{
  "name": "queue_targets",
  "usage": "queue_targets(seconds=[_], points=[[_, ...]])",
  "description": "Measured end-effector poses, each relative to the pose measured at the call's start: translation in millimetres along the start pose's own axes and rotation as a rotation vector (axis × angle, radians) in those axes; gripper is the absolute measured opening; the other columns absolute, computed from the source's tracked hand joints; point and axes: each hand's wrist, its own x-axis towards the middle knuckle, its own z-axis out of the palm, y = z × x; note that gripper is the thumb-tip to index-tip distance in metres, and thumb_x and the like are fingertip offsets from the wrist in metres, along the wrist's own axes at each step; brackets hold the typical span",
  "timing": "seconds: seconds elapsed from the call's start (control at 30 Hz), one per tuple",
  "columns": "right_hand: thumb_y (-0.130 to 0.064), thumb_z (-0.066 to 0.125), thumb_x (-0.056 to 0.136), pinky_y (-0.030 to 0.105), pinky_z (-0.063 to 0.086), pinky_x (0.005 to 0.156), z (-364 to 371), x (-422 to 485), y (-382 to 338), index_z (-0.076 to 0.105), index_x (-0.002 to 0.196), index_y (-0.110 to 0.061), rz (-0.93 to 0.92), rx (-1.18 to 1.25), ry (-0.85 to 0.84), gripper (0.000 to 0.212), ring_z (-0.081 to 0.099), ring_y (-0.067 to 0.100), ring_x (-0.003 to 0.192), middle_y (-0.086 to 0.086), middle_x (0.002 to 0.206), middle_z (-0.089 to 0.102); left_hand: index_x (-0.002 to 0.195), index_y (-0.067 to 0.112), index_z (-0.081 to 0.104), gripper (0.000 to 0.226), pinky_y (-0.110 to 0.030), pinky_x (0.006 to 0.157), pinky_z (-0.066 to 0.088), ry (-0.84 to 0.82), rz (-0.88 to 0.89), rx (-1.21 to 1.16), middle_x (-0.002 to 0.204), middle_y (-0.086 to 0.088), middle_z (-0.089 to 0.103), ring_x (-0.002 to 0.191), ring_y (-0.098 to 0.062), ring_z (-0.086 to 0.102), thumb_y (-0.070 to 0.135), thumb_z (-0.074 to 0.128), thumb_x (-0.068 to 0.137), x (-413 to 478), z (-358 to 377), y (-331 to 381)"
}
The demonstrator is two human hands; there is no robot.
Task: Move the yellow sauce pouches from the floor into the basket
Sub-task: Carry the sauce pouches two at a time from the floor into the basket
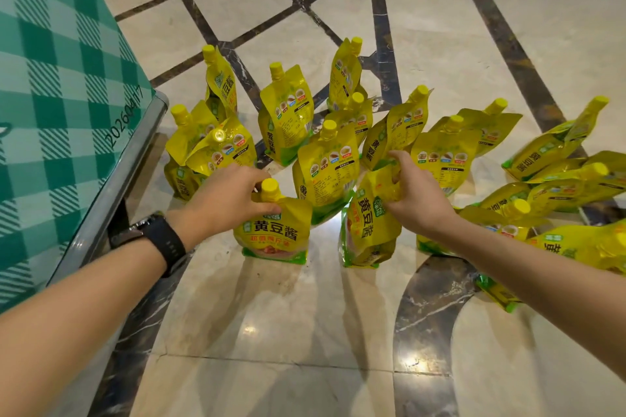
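Several yellow sauce pouches with yellow screw caps stand or lie on the marble floor. My left hand (pixel 226 195) grips the neck of an upright pouch (pixel 276 234) whose front label faces me. My right hand (pixel 411 188) is closed on the top of another upright pouch (pixel 367 228) just to the right, hiding its cap. Behind them stand more pouches (pixel 327 173), and a pile of toppled pouches (pixel 555 179) lies at the right. The green checked basket (pixel 57 105) with a metal rim stands at the left, beside my left forearm.
The floor is glossy beige marble with dark inlaid bands (pixel 426 315). A black watch (pixel 162 240) is on my left wrist. The basket's metal rim (pixel 122 176) runs diagonally close to the leftmost pouches (pixel 189 149). Open floor lies in the foreground.
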Motion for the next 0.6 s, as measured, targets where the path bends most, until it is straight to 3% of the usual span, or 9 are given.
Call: queue_targets(seconds=[0.1, 0.17, 0.3, 0.43, 0.5, 0.6], points=[[0.005, 0.069, 0.079, 0.033, 0.044, 0.071, -8.8, -4.8, 0.3, 0.032, 0.147, -0.023, -0.126, -0.082, -0.061, 0.082, 0.054, 0.022, 0.093, 0.007, 0.110, 0.061, 0.071, 0.040, 0.065, 0.019, -0.031, 0.062, 0.049, 0.003, -0.038, -0.228, 0.072, 0.013, 0.069, 0.072, -0.005, 0.064, 0.045, 0.083, 0.074, -6.2, 8.0, -8.5], [0.008, 0.068, 0.077, 0.035, 0.049, 0.068, -10.4, -6.1, -3.0, 0.040, 0.142, -0.023, -0.258, -0.128, -0.101, 0.077, 0.060, 0.022, 0.089, 0.003, 0.106, 0.065, 0.079, 0.034, 0.073, 0.017, -0.028, 0.071, 0.054, -0.004, -0.097, -0.400, 0.080, 0.010, 0.074, 0.080, -0.003, 0.068, 0.045, 0.083, 0.071, -10.1, 13.0, -15.0], [0.010, 0.069, 0.073, 0.039, 0.054, 0.069, -1.0, -5.3, -5.4, 0.058, 0.125, -0.022, -0.443, -0.152, -0.161, 0.062, 0.064, 0.022, 0.088, 0.003, 0.100, 0.070, 0.086, 0.023, 0.075, 0.029, -0.013, 0.072, 0.051, 0.051, -0.199, -0.626, 0.086, 0.011, 0.076, 0.084, 0.000, 0.068, 0.038, 0.086, 0.064, -20.5, 28.0, -27.3], [-0.009, 0.080, 0.076, 0.029, 0.050, 0.065, -1.1, -2.3, 17.4, 0.070, 0.092, -0.028, -0.365, 0.045, -0.139, 0.027, 0.066, 0.015, 0.080, -0.006, 0.085, 0.071, 0.110, 0.015, 0.072, 0.043, -0.028, 0.088, 0.059, -0.059, -0.232, -0.789, 0.106, 0.003, 0.078, 0.103, -0.014, 0.072, 0.017, 0.086, 0.069, -29.7, 44.9, -47.9], [-0.018, 0.083, 0.077, 0.031, 0.052, 0.063, 3.8, -4.1, 29.3, 0.076, 0.090, -0.029, -0.305, 0.136, -0.137, 0.018, 0.068, 0.013, 0.075, -0.009, 0.081, 0.074, 0.111, 0.016, 0.070, 0.044, -0.026, 0.086, 0.059, -0.087, -0.212, -0.769, 0.107, 0.004, 0.077, 0.102, -0.011, 0.072, 0.005, 0.085, 0.072, -28.1, 53.4, -52.2], [-0.018, 0.083, 0.078, 0.035, 0.055, 0.069, 13.9, -3.2, 35.9, 0.079, 0.094, -0.024, -0.213, 0.248, -0.125, 0.018, 0.070, 0.012, 0.082, -0.008, 0.086, 0.077, 0.114, 0.014, 0.066, 0.048, -0.025, 0.080, 0.060, -0.067, -0.224, -0.778, 0.105, 0.007, 0.077, 0.098, -0.007, 0.072, 0.007, 0.086, 0.070, -23.0, 64.7, -56.9]])
